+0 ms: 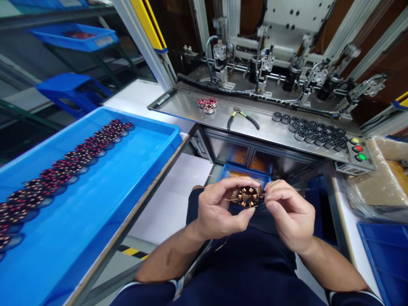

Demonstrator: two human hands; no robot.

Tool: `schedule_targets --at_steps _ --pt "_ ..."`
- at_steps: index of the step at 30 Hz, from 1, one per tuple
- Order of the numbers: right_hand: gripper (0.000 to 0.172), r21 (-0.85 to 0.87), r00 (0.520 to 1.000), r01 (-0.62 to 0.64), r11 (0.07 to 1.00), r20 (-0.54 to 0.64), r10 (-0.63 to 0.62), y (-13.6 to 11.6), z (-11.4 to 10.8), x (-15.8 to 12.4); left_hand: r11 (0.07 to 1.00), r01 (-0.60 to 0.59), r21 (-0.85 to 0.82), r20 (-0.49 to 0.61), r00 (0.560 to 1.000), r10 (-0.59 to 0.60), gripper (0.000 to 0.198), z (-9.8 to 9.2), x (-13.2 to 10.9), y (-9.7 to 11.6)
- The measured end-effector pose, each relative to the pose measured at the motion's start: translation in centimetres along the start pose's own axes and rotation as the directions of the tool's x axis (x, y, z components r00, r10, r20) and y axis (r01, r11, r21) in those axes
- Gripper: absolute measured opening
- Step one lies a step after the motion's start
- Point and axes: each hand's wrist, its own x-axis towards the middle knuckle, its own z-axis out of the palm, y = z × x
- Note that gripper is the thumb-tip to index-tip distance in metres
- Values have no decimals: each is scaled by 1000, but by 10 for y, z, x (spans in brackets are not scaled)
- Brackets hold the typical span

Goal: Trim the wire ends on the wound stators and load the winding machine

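A small round stator with copper windings (pixel 247 196) sits between both hands above my lap. My left hand (pixel 219 208) is closed on its left side, fingers over the top and thumb below. My right hand (pixel 291 212) is closed on its right side, pinching thin copper wire that trails off the coil. Below the hands is a small blue bin (pixel 231 170) under the machine's edge.
A big blue tray (pixel 95 204) at left holds rows of several wound stators (pixel 73 159). On the steel shelf (pixel 223 114) lie three wound stators (pixel 207 104), pliers (pixel 242 118), several black bare cores (pixel 314 129) and coloured buttons (pixel 357 148). Winding machine behind; a bag at right.
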Motion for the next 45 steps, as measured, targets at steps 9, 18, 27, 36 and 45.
schedule_targets --at_steps 9,18,27,36,45 --pt "19 -145 959 280 949 93 -269 0 -2 11 994 74 -79 36 997 -71 47 1 2 7" --pt "25 -276 897 438 855 72 -436 -6 9 0 999 -21 43 -38 999 22 54 6 0 4" --pt "38 -139 883 433 890 261 -389 0 -18 29 848 393 -355 130 919 -371 31 6 10 17" --pt "9 -45 802 507 861 392 -451 -12 -16 48 715 550 -431 241 834 -496 38 9 9 11" --pt "18 -458 740 653 604 215 -637 -16 -12 18 923 250 -291 1 965 -261 41 20 5 16"
